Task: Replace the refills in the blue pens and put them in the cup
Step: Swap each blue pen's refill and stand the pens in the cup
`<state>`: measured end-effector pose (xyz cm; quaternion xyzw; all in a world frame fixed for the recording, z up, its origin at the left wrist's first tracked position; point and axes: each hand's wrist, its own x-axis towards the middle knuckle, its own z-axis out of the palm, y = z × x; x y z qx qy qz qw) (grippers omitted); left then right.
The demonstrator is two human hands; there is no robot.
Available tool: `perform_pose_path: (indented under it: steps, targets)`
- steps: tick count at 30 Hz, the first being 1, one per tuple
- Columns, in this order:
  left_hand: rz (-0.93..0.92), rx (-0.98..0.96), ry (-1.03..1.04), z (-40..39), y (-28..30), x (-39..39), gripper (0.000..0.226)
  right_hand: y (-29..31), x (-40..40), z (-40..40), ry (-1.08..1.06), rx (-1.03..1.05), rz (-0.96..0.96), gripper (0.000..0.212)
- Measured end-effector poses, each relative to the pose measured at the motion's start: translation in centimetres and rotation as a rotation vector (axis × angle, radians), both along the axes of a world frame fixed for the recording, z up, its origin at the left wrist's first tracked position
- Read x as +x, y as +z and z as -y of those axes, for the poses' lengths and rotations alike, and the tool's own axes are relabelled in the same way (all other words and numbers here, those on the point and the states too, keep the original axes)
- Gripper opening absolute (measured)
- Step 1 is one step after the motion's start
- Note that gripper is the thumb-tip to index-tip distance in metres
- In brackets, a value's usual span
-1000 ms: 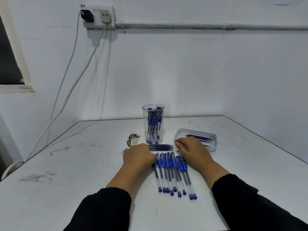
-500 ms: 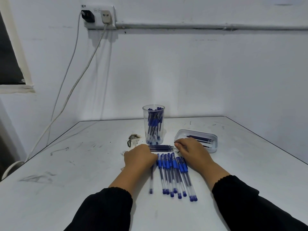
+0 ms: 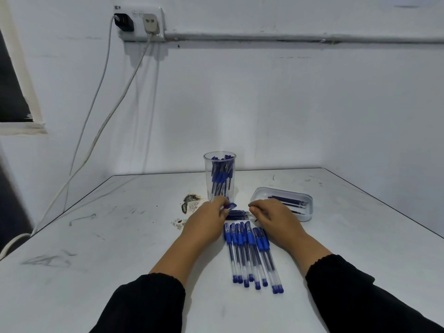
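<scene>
Left hand lifts one pen out of the row, towards the cup.
The left hand (image 3: 206, 222), a second ago flat on the row, now pinches a blue-capped clear pen (image 3: 230, 206) just before the tall clear plastic cup (image 3: 219, 176); the right hand (image 3: 276, 216) rests empty, fingers loosely curled, beside the loose dark refills (image 3: 237, 214); eight blue pens (image 3: 249, 251) remain on the white worktop (image 3: 120, 236), nearer than the cup.

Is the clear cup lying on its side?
No. The cup stands upright on the table, with blue pens inside.

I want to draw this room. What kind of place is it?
Probably a plain workroom, not a home: a bare scuffed table in a corner, white walls, and a socket with chargers plugged in.
</scene>
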<state>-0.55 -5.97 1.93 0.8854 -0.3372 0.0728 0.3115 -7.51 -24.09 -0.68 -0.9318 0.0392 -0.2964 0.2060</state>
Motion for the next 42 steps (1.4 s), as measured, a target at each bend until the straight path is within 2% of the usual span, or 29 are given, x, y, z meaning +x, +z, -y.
perform_pose_path:
  steps: [3, 7, 13, 18, 23, 25, 28, 34, 39, 42]
  targets:
    - [0.124, 0.046, 0.013, 0.1, 0.1, -0.5, 0.021, 0.2, 0.0, -0.3, 0.049, 0.002, 0.090, 0.032]
    - [0.193, 0.059, 0.002, 0.2, 0.3, -0.8, 0.026, 0.5, 0.2, -0.6, 0.144, -0.031, 0.197, 0.034]
    - [0.266, 0.050, -0.020, 0.1, 0.2, -0.8, 0.027, 0.9, 0.2, -1.1, 0.179, -0.052, 0.275, 0.019]
    - [0.296, 0.093, -0.010, -0.2, -0.2, 0.0, 0.028, 1.5, 0.2, -0.6, 0.155, 0.035, 0.139, 0.009]
    - [0.264, 0.072, -0.014, -0.4, -0.5, 0.6, 0.031, 2.0, -0.8, 1.5, 0.025, 0.298, -0.071, 0.018]
    - [0.259, 0.076, -0.007, -0.9, -0.7, 0.9, 0.032, 1.7, -1.2, 2.4, -0.014, 0.343, -0.136, 0.022]
    - [0.246, 0.066, -0.005, -1.1, -0.8, 1.0, 0.031, 1.6, -1.5, 2.7, -0.078, 0.270, -0.196, 0.011]
    - [0.258, 0.054, -0.002, -1.0, -1.0, 0.9, 0.033, 1.8, -1.5, 2.1, -0.136, 0.034, -0.291, 0.017]
    - [0.247, 0.029, -0.011, -0.8, -1.4, 1.2, 0.036, 1.8, -1.6, 1.8, -0.166, -0.004, -0.299, 0.019]
    - [0.184, -0.022, -0.023, -0.6, -1.5, 1.2, 0.036, 1.9, -1.4, 1.4, -0.147, 0.057, -0.205, 0.020]
